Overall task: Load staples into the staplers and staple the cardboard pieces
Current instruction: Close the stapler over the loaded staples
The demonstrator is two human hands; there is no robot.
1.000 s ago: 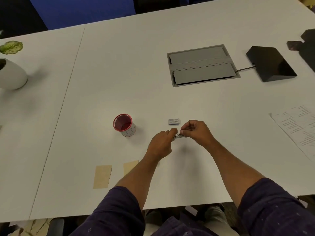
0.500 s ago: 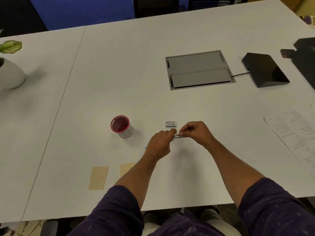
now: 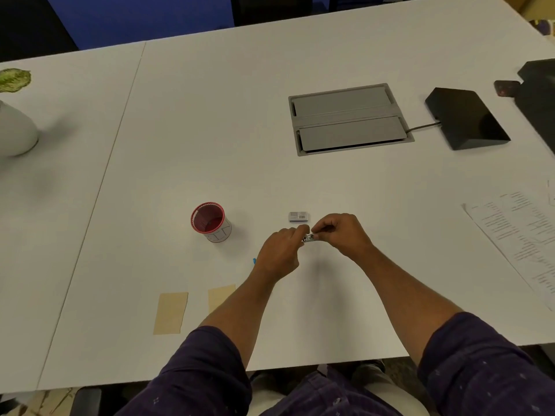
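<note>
My left hand [image 3: 280, 253] and my right hand [image 3: 341, 232] meet over the middle of the white table [image 3: 240, 130], both pinching a small shiny metal piece [image 3: 308, 238], which looks like a strip of staples. Whether a stapler is in my left hand I cannot tell. A small grey staple box [image 3: 298, 216] lies just beyond my fingers. Two tan cardboard pieces lie near the front edge: one [image 3: 171, 313] flat at the left, the other [image 3: 220, 296] partly under my left forearm. A bit of something blue [image 3: 254, 261] peeks out beside my left wrist.
A red-rimmed cup [image 3: 211, 222] stands left of my hands. A grey cable hatch [image 3: 348, 118] is set into the table farther back, with a black wedge-shaped device [image 3: 465, 118] to its right. Printed paper [image 3: 519, 235] lies at the right edge. A white plant pot [image 3: 15, 130] stands at far left.
My hands stay together on the small metal piece with only slight finger movement. The camera view has shifted a little, so the table objects appear lower and further left.
</note>
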